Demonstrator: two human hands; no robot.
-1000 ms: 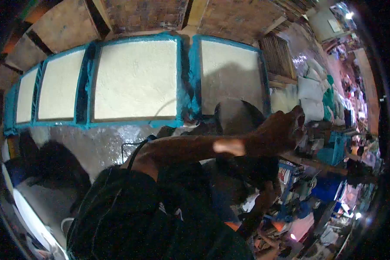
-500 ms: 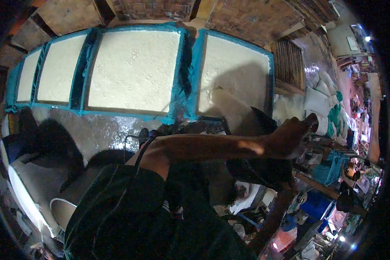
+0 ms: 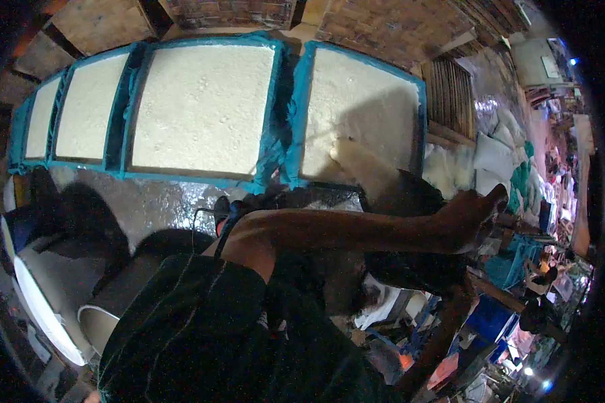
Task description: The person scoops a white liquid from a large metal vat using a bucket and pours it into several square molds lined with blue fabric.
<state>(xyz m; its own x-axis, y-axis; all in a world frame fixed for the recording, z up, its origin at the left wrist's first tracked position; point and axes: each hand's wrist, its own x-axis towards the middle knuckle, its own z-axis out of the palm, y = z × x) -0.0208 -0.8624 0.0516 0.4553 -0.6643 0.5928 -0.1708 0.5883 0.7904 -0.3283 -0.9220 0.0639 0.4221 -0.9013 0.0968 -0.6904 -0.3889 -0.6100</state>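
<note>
Since half a second ago the outstretched arm has sunk a little and slid rightward, so the left hand (image 3: 474, 218) now sits lower against the cluttered right side of the scene. That hand is curled into a loose fist, fingers (image 3: 496, 196) bunched together at the tip, though what they grip, if anything, is too dark to tell. Just below it a dark bucket (image 3: 410, 262) tilts over the near corner of the rightmost tray (image 3: 359, 111), and pale curd lies in a smooth patch (image 3: 356, 161) on that tray just beyond the bucket. The right hand (image 3: 460, 292) is under the bucket's lower side, touching it, but its fingers are in shadow and I cannot tell whether they are closed. 4 blue-lined trays of pale curd run in a row; the large middle one (image 3: 202, 107) lies just beside the rightmost, with 2 narrower ones (image 3: 81, 114) further left. Wet floor (image 3: 161, 208) gleams in front of them. A slatted wooden rack (image 3: 450, 97) stands at the far right of the trays, with white sacks (image 3: 494, 154) piled beside it.
</note>
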